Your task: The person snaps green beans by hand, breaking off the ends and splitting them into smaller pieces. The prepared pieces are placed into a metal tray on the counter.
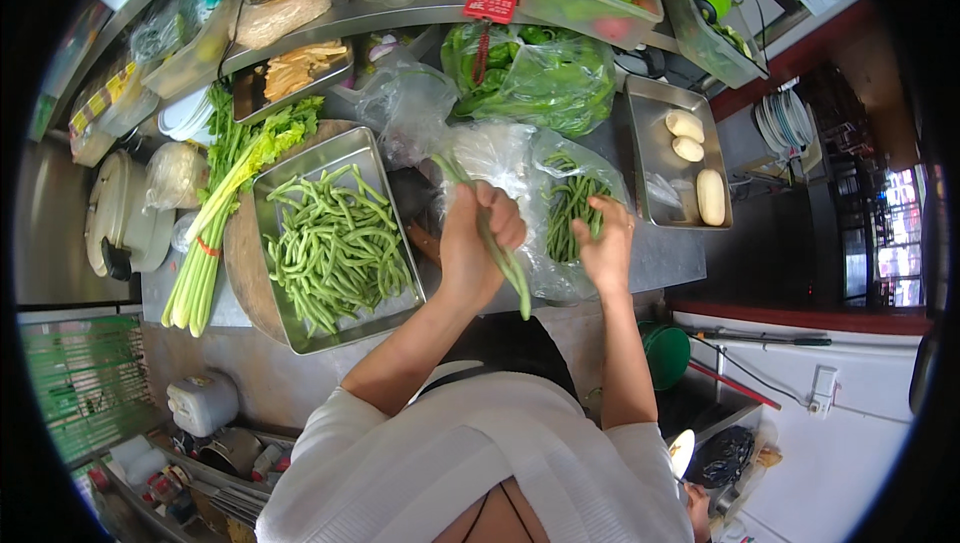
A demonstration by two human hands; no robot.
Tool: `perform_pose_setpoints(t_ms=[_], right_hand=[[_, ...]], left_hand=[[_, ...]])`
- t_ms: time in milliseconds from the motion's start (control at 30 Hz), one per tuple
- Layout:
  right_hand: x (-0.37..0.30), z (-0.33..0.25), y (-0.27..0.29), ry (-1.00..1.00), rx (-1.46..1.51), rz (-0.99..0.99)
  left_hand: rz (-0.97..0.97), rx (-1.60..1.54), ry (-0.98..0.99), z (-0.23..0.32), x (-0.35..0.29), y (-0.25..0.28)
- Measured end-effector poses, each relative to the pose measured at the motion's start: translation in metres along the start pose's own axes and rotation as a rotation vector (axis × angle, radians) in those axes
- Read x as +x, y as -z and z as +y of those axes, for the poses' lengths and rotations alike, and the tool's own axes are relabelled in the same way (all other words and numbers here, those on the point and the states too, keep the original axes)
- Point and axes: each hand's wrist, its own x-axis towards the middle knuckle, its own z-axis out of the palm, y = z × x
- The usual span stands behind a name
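My left hand [480, 248] is closed around a few long green beans [515, 278], whose ends stick out above and below the fist. At an opened clear plastic bag [560, 283] my right hand [606, 248] reaches over more green beans [572, 205]. Its thumb and fingers are apart at the edge of that pile, and nothing shows held between them. To the left of my left hand, a steel tray [345, 341] holds a heap of green beans [335, 253]. The tray rests partly on a round wooden board [243, 268].
Banded celery [205, 253] lies left of the tray. Behind my hands is a bag of leafy green peppers [545, 83]. On the right, a steel tray [657, 205] holds several pale, peeled pieces. Another person's hand [697, 511] shows at the lower right.
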Motion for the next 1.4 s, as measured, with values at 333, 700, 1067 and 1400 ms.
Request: perform_pose_setpoints(t_ms=[333,700,1067,1400], right_hand=[[-0.018,-0.108,0.015,-0.343,0.683,-0.972],[-0.026,-0.156,-0.001,-0.578,1.187,-0.504],[0.046,-0.212,-0.016,-0.105,1.039,-0.298],[0.056,-0.164,-0.073,0.134,0.752,-0.203]], left_hand=[[-0.277,1.199,-0.291,0.023,-0.017,0.067],[-0.196,1.517,-1.015,0.05,-0.083,0.06],[0.468,1.763,-0.796,0.138,-0.104,0.067],[0.597,2.07,-0.667,0.161,-0.095,0.101]])
